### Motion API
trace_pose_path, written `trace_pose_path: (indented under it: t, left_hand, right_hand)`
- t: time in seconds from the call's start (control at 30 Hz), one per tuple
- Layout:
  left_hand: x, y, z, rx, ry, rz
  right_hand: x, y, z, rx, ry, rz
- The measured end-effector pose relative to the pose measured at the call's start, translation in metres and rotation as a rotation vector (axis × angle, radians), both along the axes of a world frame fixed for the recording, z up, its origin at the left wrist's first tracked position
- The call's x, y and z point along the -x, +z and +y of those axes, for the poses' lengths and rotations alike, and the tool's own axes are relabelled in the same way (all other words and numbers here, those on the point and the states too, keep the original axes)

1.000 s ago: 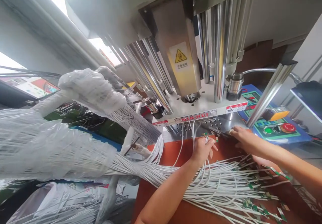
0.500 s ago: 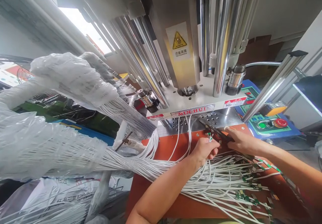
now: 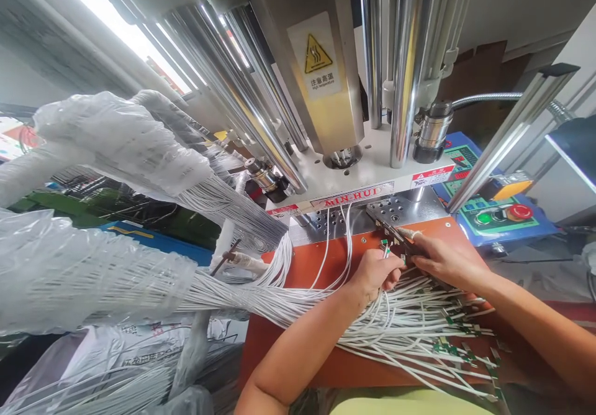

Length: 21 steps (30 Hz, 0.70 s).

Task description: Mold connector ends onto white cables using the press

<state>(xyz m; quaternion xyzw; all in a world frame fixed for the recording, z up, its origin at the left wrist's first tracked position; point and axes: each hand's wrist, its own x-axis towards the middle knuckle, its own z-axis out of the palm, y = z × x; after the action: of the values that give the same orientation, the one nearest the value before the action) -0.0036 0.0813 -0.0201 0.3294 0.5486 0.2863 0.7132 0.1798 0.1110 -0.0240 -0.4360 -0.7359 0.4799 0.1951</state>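
Observation:
My left hand point(image 3: 376, 272) is closed in a pinch on the end of a white cable with a small green circuit board point(image 3: 384, 245). Close beside it, my right hand point(image 3: 440, 259) grips a long dark metal bar point(image 3: 390, 231), whose far end reaches the machine's steel plate. A pale, wrapped-looking piece point(image 3: 410, 233) shows by the right fingers; what it is I cannot tell. Under both hands spreads a heap of white cables point(image 3: 395, 322), many ending in green boards with metal connectors point(image 3: 454, 350). Fingers hide part of the bar.
The press point(image 3: 347, 199) stands ahead, with steel columns and a hot-surface label; several cables run under its plate. Plastic-wrapped cable bundles point(image 3: 102, 272) hang at left. A blue control box point(image 3: 507, 222) with a red button is at right. The red-brown work board point(image 3: 321, 272) lies in front.
The view has shifted slightly. My right hand has moved a little closer to my left along the bar. The left hand keeps its pinch on the cable end.

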Motion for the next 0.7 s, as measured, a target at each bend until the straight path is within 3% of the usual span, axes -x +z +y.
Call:
trace_pose_path:
  t: [0.37, 0.5, 0.7]
  left_hand:
    - [-0.003, 0.000, -0.004, -0.015, -0.044, 0.041]
    - [-0.006, -0.002, -0.008, -0.030, 0.013, 0.021]
    - [-0.008, -0.009, -0.013, -0.017, 0.140, -0.062]
  right_hand:
    - [0.005, 0.002, -0.007, -0.072, -0.048, -0.039]
    - [0.008, 0.001, -0.012, -0.057, -0.047, -0.046]
    - [0.015, -0.001, -0.019, -0.076, -0.113, -0.264]
